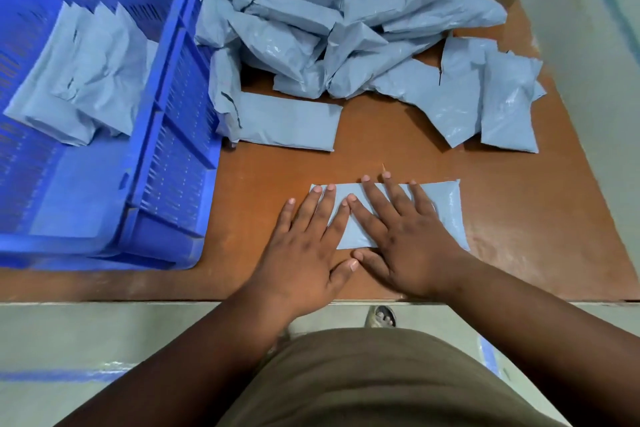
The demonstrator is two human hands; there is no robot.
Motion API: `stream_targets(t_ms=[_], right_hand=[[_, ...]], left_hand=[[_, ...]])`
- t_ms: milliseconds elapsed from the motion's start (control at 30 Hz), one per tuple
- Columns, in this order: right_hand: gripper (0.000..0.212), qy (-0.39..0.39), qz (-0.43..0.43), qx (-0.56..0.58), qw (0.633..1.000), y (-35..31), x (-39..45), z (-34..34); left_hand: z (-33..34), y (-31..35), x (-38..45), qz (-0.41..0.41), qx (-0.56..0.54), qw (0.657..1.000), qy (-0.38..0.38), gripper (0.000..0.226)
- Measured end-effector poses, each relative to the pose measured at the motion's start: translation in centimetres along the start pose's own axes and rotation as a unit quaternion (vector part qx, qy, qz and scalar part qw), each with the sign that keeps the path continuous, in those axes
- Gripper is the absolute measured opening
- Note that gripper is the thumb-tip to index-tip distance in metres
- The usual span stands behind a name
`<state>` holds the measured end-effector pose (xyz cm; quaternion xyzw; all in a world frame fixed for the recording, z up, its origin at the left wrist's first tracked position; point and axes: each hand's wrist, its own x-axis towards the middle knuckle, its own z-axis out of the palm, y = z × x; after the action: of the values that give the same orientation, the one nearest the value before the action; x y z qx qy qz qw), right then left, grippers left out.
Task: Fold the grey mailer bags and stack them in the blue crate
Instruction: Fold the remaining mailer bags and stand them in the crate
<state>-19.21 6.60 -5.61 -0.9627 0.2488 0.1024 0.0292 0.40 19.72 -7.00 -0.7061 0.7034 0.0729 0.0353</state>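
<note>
Both hands lie palm-down, side by side, on a folded grey mailer bag (446, 211) near the front edge of the brown bench (519, 218). The left hand (304, 246) and the right hand (408, 239) have their fingers straight and spread wide, pressing the bag flat and gripping nothing, thumbs nearly meeting. The blue crate (173, 135) stands to the left with folded bags (86, 80) inside, and a loose pile of bags (329, 38) lies behind.

I found nothing I could read: the grey mailer bags (446, 211) under my hands and in the pile carried no print or labels that I could make out, and the blue crate (173, 135) showed no lettering, brand or number either.
</note>
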Motion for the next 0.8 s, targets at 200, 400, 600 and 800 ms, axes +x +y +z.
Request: stream_targets(t_ms=[200, 400, 600, 800], right_hand=[[0.081, -0.005, 0.0, 0.01, 1.0, 0.0, -0.2, -0.6], [0.08, 0.024, 0.043, 0.023, 0.999, 2.2, -2.4, -1.4], [0.082, 0.014, 0.066, 0.037, 0.997, 5.0, -4.9, 0.4], [0.086, 0.012, 0.057, 0.046, 0.997, 5.6, -4.3, 1.7]], left_hand=[[-0.4, 0.2, -0.2, -0.003, 0.002, 1.0, -0.005, 0.089], [-2.4, 1.3, 0.9, 0.032, 0.013, 0.999, 0.03, 0.084], [-2.3, 4.2, 4.2, 0.075, 0.032, 0.997, 0.02, 0.088], [-1.8, 4.7, 4.8, 0.066, 0.027, 0.997, 0.014, 0.09]])
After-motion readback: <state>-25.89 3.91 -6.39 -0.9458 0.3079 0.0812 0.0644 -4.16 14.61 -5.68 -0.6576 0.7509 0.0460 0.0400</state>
